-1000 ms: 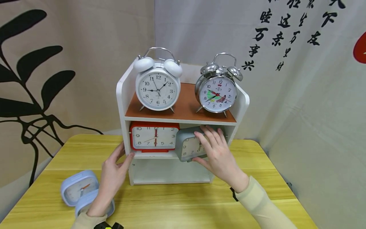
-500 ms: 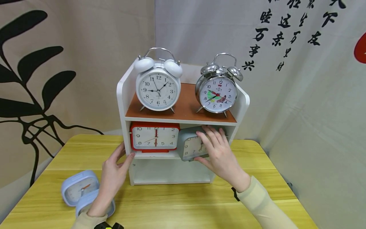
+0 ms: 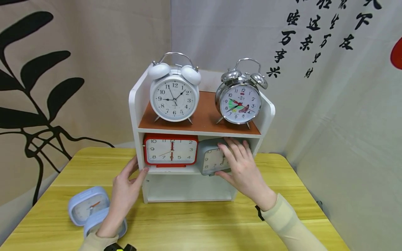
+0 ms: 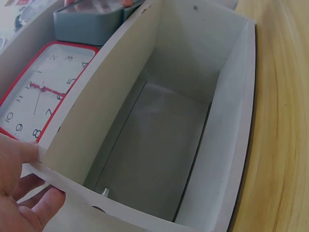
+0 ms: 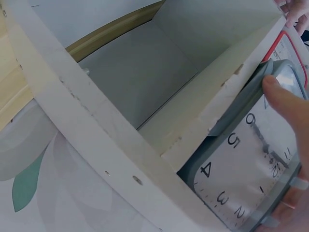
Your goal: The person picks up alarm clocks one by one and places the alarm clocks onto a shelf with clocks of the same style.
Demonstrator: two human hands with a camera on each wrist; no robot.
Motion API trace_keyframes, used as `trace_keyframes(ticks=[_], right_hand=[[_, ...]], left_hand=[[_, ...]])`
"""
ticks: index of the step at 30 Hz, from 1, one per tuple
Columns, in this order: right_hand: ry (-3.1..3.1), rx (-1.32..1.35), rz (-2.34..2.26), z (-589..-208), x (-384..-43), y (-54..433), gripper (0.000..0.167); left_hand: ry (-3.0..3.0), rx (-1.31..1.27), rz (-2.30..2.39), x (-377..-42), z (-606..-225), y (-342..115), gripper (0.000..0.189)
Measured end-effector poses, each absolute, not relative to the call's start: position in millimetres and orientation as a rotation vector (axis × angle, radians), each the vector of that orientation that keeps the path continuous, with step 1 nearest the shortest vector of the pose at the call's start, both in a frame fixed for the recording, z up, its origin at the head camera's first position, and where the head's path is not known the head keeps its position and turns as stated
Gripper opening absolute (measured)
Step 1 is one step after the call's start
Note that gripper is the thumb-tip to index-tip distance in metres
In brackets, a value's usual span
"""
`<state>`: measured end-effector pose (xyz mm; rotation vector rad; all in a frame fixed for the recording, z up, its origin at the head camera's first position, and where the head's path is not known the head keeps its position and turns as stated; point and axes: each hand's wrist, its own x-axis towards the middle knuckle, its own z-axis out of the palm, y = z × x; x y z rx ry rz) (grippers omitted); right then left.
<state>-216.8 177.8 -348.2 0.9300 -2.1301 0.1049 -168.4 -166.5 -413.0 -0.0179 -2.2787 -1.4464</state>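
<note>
Resting left hand (image 3: 125, 188) against the side of white shelf (image 3: 188, 188), with thumb and fingers apart. In middle compartment, just right of the red clock (image 3: 170, 151), gripping the slightly turned grey clock (image 3: 212, 159) with fingers and thumb of right hand (image 3: 242, 168).

Head cam bright, soft shadows on tbl (image 3: 188, 223), L/R wrist cams dimmer, hazy

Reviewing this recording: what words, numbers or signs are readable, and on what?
"1" to "12": white clock
"1" to "12": silver clock
"1" to "12": red clock
"1" to "8", "11", "12": grey clock; "9", "10" blurred
"睦万事兴": backdrop; other brush characters uncertain
Unreadable: silver clock's fine print, blue clocks
</note>
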Motion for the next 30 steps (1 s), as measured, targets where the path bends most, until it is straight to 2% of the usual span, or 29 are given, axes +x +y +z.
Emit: trace_keyframes(ticks=[30], right_hand=[[-2.142, 0.748, 0.085, -353.3, -217.6, 164.2, 0.105]], left_hand=[[-2.279, -0.002, -1.444, -168.1, -412.6, -165.5, 0.057]])
